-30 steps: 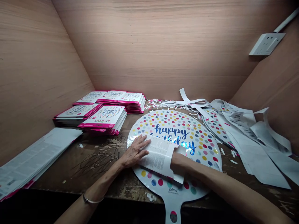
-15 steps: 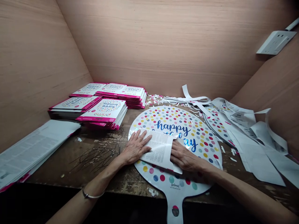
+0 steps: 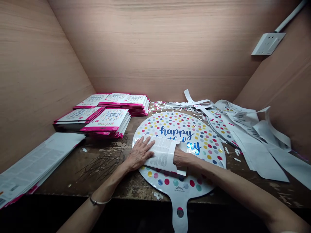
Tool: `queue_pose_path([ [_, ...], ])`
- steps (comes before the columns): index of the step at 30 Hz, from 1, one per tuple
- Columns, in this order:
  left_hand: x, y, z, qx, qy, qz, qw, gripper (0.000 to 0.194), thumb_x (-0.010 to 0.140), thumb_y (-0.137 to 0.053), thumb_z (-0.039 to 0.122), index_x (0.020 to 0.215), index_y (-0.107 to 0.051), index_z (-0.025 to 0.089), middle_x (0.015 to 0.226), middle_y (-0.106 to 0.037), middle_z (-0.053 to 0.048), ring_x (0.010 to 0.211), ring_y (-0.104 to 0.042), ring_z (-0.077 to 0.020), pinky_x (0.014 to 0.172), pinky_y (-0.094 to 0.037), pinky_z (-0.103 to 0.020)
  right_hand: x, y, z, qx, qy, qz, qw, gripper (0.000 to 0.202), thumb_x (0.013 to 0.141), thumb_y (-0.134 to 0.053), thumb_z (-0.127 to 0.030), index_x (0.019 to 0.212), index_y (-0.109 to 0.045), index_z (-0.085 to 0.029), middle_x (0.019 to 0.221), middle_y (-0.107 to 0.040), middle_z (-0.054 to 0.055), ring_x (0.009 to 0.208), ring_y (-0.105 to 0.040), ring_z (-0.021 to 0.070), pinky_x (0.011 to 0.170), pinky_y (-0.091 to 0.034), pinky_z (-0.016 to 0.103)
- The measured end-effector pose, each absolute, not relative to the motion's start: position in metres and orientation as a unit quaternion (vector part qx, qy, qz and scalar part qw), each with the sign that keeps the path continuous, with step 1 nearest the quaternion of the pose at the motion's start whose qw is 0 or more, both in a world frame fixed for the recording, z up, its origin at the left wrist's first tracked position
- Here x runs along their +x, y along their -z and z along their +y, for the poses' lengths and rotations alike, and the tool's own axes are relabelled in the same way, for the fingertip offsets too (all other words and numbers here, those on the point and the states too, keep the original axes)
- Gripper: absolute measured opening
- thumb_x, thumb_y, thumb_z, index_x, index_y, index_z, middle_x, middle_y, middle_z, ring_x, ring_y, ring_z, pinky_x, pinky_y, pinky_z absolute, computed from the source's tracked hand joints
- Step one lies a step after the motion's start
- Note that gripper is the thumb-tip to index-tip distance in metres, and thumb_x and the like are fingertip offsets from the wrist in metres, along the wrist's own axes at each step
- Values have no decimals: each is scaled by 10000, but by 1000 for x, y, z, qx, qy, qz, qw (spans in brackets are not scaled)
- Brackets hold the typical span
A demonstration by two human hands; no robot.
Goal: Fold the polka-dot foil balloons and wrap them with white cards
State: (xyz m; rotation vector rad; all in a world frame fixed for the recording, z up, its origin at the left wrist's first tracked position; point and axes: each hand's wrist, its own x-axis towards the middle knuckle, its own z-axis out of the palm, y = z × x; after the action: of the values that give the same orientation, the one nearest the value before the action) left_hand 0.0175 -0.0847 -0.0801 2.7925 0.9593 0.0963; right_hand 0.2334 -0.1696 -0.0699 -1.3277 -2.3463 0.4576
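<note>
A white printed paper envelope (image 3: pixel 163 154) lies on a round foil balloon (image 3: pixel 179 121) with coloured dots and blue "happy birthday" lettering. My left hand (image 3: pixel 141 152) rests flat on the envelope's left part, fingers spread. From the right, my right hand (image 3: pixel 181 157) reaches into the envelope's open end; its fingers are hidden inside, so their pose does not show. The balloon's neck hangs over the table's front edge, and the envelope covers part of the lettering.
Stacks of pink-edged packets (image 3: pixel 107 119) stand at the back left. Flat printed sleeves (image 3: pixel 36 165) are piled at the left. More dotted balloons (image 3: pixel 221 124) and white paper strips (image 3: pixel 264 158) lie at the right. A socket (image 3: pixel 268 43) is on the wall. Dark threads (image 3: pixel 104 161) lie left of the balloon.
My right hand has moved left, deeper into the envelope. My left hand stays flat on it. The camera view has shifted slightly.
</note>
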Motion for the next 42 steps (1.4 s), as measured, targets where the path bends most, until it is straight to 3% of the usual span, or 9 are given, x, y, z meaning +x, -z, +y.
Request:
queue_pose_path([
  [4, 22, 81, -90, 946, -25, 320, 37, 538, 888, -338, 529, 1356, -357, 264, 1453, -248, -71, 1337, -132, -339, 1059, -167, -517, 260, 66, -207, -475, -86, -854, 194, 226, 863, -435, -210, 998, -613, -180, 1081, -605, 91, 1062, -504, 217, 1006, -314, 442],
  [6, 30, 79, -95, 945, -29, 325, 10, 542, 867, -391, 537, 1337, -387, 266, 1440, -280, -86, 1329, -156, -356, 1042, -166, -557, 274, 64, -225, -511, -29, -831, 216, 231, 890, -407, -207, 1007, -604, -173, 1102, -599, 101, 1085, -502, 218, 998, -332, 455],
  [9, 49, 71, -110, 946, -51, 317, -33, 466, 867, -456, 459, 1274, -461, 233, 1404, -342, -118, 1309, -204, -382, 1008, -148, -626, 280, 62, -239, -538, 23, -805, 247, 238, 886, -409, -176, 1021, -601, -139, 1119, -590, 133, 1042, -534, 221, 881, -450, 383],
  [13, 74, 62, -149, 974, -94, 206, -23, 293, 911, -405, 260, 1147, -541, 151, 1321, -447, -134, 1282, -307, -317, 1046, -211, -535, 276, 62, -239, -547, -7, -806, 228, 212, 875, -428, -147, 925, -634, -137, 1002, -628, 109, 889, -576, 190, 758, -493, 310],
  [16, 83, 66, -176, 983, -94, 156, 25, 313, 896, -440, 315, 1122, -540, 124, 1261, -494, -159, 1244, -368, -325, 1021, -274, -533, 278, 67, -238, -556, -26, -801, 221, 226, 878, -421, -129, 864, -646, -145, 937, -636, 89, 841, -569, 170, 729, -485, 284],
  [20, 84, 75, -188, 980, -100, 164, 47, 382, 880, -471, 347, 1171, -504, 102, 1280, -467, -191, 1252, -345, -356, 1008, -270, -571, 281, 70, -240, -557, -22, -804, 208, 195, 867, -460, -131, 828, -651, -146, 917, -637, 75, 836, -555, 171, 749, -463, 286],
  [29, 84, 77, -187, 979, -108, 165, 56, 376, 888, -452, 349, 1166, -512, 103, 1265, -484, -184, 1257, -340, -352, 1017, -256, -576, 272, 65, -230, -550, 10, -835, 21, 111, 822, -515, -95, 794, -617, -130, 803, -621, 62, 756, -544, 180, 677, -436, 274],
  [37, 84, 76, -188, 977, -121, 164, 63, 374, 897, -427, 324, 1186, -509, 100, 1260, -489, -177, 1243, -360, -352, 1013, -268, -572, 253, 56, -239, -455, 214, -860, -84, 177, 738, -415, -16, 733, -562, -115, 670, -527, 75, 626, -487, 197, 560, -381, 319],
  [42, 84, 82, -187, 974, -139, 161, 75, 318, 910, -396, 321, 1126, -559, 154, 1265, -488, -138, 1259, -340, -339, 1026, -243, -572, 251, 45, -242, -349, 307, -878, -113, 249, 754, -344, -4, 793, -566, -111, 765, -566, 98, 647, -479, 178, 608, -381, 318],
])
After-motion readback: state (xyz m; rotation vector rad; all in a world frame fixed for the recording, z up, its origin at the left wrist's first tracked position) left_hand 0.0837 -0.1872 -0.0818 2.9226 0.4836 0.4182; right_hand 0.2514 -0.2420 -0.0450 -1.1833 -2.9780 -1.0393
